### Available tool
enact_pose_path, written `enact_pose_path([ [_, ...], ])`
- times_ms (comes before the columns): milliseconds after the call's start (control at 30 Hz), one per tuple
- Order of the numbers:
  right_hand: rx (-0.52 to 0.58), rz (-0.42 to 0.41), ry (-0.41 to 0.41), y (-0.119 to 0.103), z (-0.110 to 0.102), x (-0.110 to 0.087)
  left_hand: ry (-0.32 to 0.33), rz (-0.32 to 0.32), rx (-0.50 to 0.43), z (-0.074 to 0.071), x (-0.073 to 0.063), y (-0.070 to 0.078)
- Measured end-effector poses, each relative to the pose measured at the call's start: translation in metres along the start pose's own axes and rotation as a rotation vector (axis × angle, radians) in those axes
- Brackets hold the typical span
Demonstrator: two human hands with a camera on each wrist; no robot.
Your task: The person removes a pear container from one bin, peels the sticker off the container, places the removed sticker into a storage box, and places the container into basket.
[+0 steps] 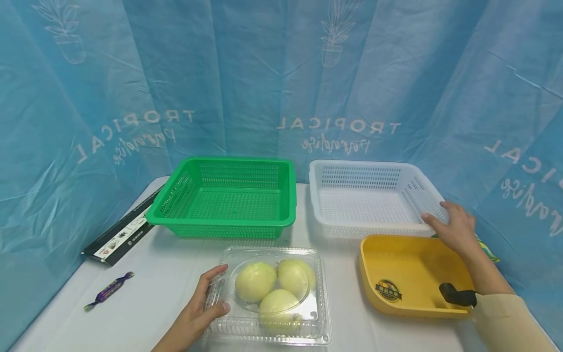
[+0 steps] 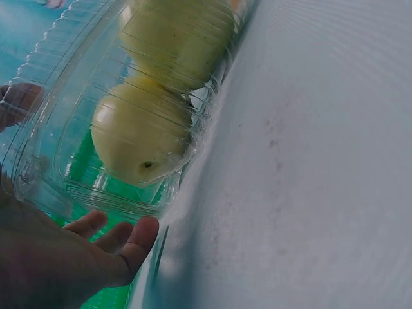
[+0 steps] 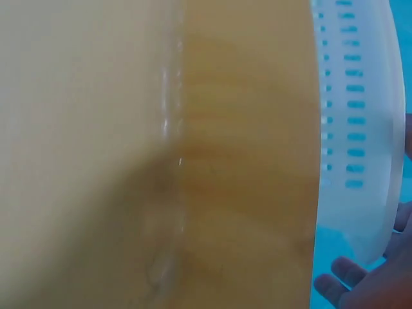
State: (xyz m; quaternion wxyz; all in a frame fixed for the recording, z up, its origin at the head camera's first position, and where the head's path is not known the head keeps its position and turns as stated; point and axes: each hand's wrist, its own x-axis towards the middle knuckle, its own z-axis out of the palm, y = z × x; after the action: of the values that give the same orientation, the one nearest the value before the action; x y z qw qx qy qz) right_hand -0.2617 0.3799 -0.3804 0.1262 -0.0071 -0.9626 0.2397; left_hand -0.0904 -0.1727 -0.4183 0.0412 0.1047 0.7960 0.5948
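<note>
Clear container [image 1: 237,326]: on the counter [image 1: 345,293], just right of the fingers of the left hand [image 1: 193,315], the nearer hand; long axis apparently left to right.
Left hand: fingers spread wide, touching its left edge.
Right hand [image 1: 457,230]: fingers around the near right corner of the white basket [image 1: 369,227]; cannot tell whether they grip.
Count: 1 clear container, 3 pale fruits [image 1: 255,282], 1 white basket, 1 green basket [image 1: 220,221], 1 yellow basin [image 1: 418,269].

Blue curtain [image 1: 246,88] rises beyond the grip and wraps in on both sides, creased and folded, mirrored TROPICAL Paradise lettering [image 1: 338,124] and white potted-plant drawings [image 1: 336,34] across it! Down below the grip it's white table [image 1: 345,293], soft light, shadows faint.
</note>
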Motion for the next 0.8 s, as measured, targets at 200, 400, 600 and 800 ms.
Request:
enact_pose_path([
  [200,0.024,0.016,-0.027,0.0075,-0.0005,0.0001,0.010,-0.026,0.017,0.0001,0.0008,0.0012],
  [400,0.057,-0.003,-0.070,0.0098,-0.0018,0.0004,0.008,-0.026,0.024,0.0001,0.0010,0.0010],
  [600,0.077,-0.005,-0.088,0.0096,-0.0012,-0.0002,0.006,-0.025,0.023,-0.0005,0.0008,-0.0004],
  [800,0.095,-0.038,-0.076,0.0085,0.0003,-0.0015,0.017,-0.026,0.005,0.0008,0.0001,0.0000],
])
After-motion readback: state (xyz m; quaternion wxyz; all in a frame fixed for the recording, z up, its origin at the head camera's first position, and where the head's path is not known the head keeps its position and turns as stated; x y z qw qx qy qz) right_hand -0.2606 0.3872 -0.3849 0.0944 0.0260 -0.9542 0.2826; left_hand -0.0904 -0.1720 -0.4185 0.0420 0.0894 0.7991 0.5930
